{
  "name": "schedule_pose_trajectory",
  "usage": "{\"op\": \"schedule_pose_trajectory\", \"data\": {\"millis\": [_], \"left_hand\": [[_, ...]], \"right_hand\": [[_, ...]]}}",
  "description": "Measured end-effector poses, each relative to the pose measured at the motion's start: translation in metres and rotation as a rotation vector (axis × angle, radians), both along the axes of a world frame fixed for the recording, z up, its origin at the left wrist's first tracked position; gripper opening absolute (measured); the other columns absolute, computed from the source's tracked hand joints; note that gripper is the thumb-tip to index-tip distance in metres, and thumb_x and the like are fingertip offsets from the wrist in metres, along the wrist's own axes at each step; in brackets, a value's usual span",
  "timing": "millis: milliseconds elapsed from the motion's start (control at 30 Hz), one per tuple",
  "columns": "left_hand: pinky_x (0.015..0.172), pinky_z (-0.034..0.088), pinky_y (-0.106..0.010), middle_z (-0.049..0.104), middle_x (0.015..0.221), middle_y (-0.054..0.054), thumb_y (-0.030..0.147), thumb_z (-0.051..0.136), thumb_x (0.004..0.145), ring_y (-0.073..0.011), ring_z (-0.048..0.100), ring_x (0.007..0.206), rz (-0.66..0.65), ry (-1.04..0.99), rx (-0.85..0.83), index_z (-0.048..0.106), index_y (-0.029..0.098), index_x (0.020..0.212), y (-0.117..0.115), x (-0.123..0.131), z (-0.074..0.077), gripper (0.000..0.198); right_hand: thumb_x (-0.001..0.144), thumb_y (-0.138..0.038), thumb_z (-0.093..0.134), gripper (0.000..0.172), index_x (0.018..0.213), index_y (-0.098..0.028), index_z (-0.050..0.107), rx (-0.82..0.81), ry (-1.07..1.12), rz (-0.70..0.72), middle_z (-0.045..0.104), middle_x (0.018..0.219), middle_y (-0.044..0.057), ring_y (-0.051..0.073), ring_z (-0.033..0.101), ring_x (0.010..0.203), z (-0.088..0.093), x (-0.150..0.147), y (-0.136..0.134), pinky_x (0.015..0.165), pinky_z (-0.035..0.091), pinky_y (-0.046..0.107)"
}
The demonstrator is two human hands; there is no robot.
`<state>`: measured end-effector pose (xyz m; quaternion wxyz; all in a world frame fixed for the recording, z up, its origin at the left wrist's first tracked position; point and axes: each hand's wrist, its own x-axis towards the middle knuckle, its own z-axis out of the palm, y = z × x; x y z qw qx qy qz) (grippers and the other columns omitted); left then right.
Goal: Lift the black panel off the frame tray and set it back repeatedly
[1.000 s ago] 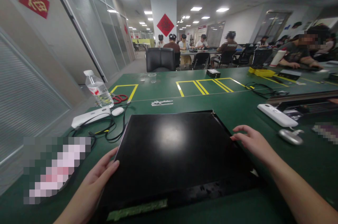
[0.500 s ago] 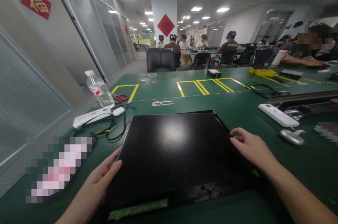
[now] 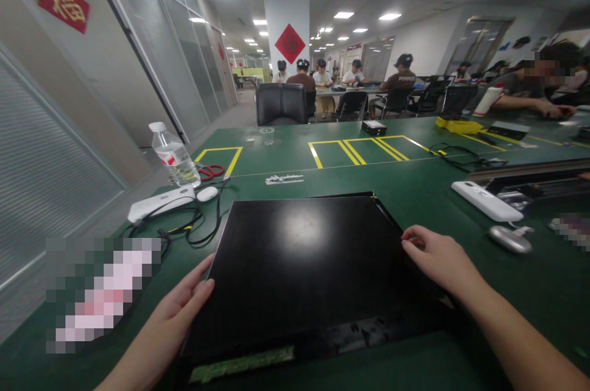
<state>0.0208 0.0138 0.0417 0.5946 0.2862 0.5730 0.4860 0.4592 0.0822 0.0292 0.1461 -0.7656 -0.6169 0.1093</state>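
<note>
A flat black display panel (image 3: 299, 280) lies in front of me, with a ceiling light mirrored on its glossy face. A thin green circuit board (image 3: 244, 364) shows along its near edge. Black frame (image 3: 385, 213) edging sticks out past the panel at the far right corner. My left hand (image 3: 187, 299) grips the panel's left edge, thumb on top and fingers beside or below it. At the right edge, the thumb and fingers of my right hand (image 3: 431, 252) are pinched together on the rim; whether they hold panel or frame there is hard to see.
On the left of the green table (image 3: 258, 163) are a water bottle (image 3: 175, 157), red scissors (image 3: 212, 172), cables (image 3: 196, 228) and a white device (image 3: 161, 203). To the right lie a white power bank (image 3: 486, 200) and a silver mouse (image 3: 509, 238). Co-workers sit beyond.
</note>
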Motion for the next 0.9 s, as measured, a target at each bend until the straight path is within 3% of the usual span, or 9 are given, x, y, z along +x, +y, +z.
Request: {"op": "schedule_pose_trajectory", "data": {"millis": [367, 567, 700, 900], "left_hand": [[0.093, 0.056, -0.038, 0.078, 0.115, -0.007, 0.041, 0.086, 0.066, -0.0318, 0.073, 0.103, -0.031, -0.038, -0.011, 0.035, 0.027, 0.152, 0.0005, 0.0009, 0.0021, 0.101], [0.095, 0.054, -0.038, 0.079, 0.112, -0.008, 0.044, 0.088, 0.063, -0.0327, 0.073, 0.101, -0.002, -0.047, -0.047, 0.034, 0.026, 0.153, 0.0010, 0.0010, 0.0057, 0.106], [0.097, 0.053, -0.038, 0.075, 0.121, -0.009, 0.042, 0.084, 0.069, -0.0326, 0.069, 0.110, -0.016, -0.110, -0.069, 0.037, 0.029, 0.152, 0.0007, -0.0025, 0.0049, 0.096], [0.084, 0.059, -0.034, 0.071, 0.127, -0.010, 0.034, 0.079, 0.077, -0.0321, 0.068, 0.113, -0.046, -0.138, -0.056, 0.037, 0.029, 0.152, 0.0001, -0.0073, 0.0012, 0.086]], "right_hand": [[0.081, -0.038, 0.049, 0.023, 0.081, -0.026, 0.069, 0.019, -0.004, 0.011, 0.074, 0.080, 0.002, 0.022, 0.068, 0.077, -0.0018, 0.0068, 0.0034, 0.066, 0.043, 0.030], [0.080, -0.039, 0.052, 0.023, 0.079, -0.027, 0.071, 0.063, 0.006, 0.001, 0.075, 0.078, 0.002, 0.022, 0.067, 0.072, -0.0024, 0.0080, 0.0040, 0.062, 0.043, 0.030], [0.080, -0.039, 0.051, 0.023, 0.080, -0.026, 0.070, 0.050, 0.004, 0.000, 0.074, 0.078, 0.002, 0.021, 0.067, 0.072, -0.0022, 0.0075, 0.0046, 0.062, 0.043, 0.030], [0.082, -0.039, 0.049, 0.024, 0.081, -0.026, 0.069, 0.026, 0.012, 0.009, 0.074, 0.079, 0.002, 0.022, 0.068, 0.075, -0.0015, 0.0078, 0.0042, 0.065, 0.043, 0.030]]}}
